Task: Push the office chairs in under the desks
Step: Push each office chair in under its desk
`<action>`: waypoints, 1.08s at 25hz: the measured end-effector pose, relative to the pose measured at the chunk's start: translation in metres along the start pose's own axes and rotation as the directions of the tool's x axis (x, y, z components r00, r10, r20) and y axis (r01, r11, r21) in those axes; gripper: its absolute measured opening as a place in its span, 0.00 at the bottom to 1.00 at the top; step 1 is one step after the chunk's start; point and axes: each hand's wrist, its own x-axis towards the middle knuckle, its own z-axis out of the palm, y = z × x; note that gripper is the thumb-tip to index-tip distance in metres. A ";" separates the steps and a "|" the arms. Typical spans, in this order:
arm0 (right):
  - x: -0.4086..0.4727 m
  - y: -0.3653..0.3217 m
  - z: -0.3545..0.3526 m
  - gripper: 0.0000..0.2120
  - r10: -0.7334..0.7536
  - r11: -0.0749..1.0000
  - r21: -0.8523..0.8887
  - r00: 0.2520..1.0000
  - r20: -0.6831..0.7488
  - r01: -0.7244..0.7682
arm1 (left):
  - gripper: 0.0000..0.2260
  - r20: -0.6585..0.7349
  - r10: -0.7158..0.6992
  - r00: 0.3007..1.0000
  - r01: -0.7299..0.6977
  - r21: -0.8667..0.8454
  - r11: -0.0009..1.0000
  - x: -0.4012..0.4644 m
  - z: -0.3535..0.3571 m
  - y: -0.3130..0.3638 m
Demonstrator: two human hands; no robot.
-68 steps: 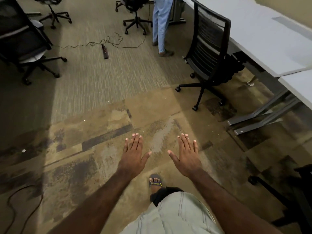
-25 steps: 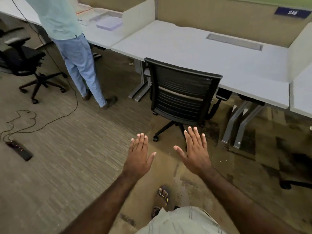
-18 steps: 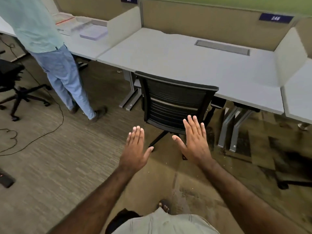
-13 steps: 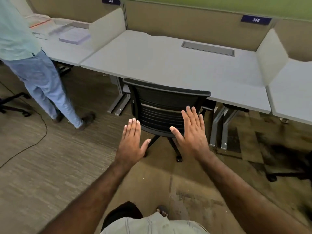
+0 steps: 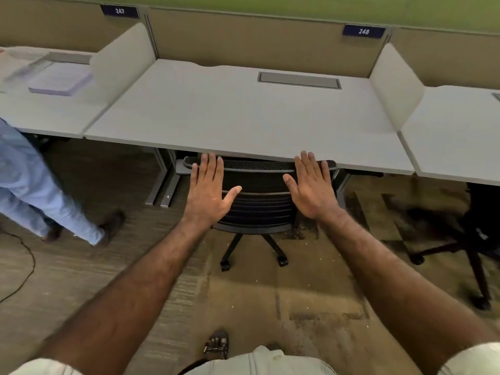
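Note:
A black mesh-backed office chair [image 5: 259,196] stands at the front edge of the grey desk [image 5: 243,115], its seat hidden under the desktop and only the backrest and wheeled base showing. My left hand [image 5: 208,190] lies flat against the left side of the backrest, fingers spread. My right hand [image 5: 311,185] lies flat against the right side, fingertips at the top rail near the desk edge. Neither hand grips anything.
A person in light blue trousers [image 5: 40,190] stands at the left by the neighbouring desk, which carries a paper stack [image 5: 62,82]. Another black chair [image 5: 470,234] sits out on the carpet at the right. A cable [image 5: 24,266] trails on the floor at left.
I have walked up to the desk. Both hands went from hovering in the air to lying flat on the chair's backrest, and the chair now sits further under the desktop.

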 end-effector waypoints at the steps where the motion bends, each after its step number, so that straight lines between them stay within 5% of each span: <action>1: 0.003 -0.002 0.004 0.35 0.010 1.000 -0.018 1.000 0.001 -0.009 | 0.42 -0.010 0.017 1.000 -0.017 0.009 1.000 0.006 0.003 -0.007; 14: 0.021 -0.011 0.026 0.33 0.068 0.990 -0.117 0.990 -0.122 -0.082 | 0.46 -0.124 0.165 0.979 -0.148 0.136 0.980 0.037 0.033 -0.038; 27: 0.079 -0.034 0.041 0.34 0.124 0.975 -0.181 0.992 -0.030 -0.128 | 0.50 0.128 0.152 0.980 -0.174 0.187 0.967 0.108 0.020 -0.083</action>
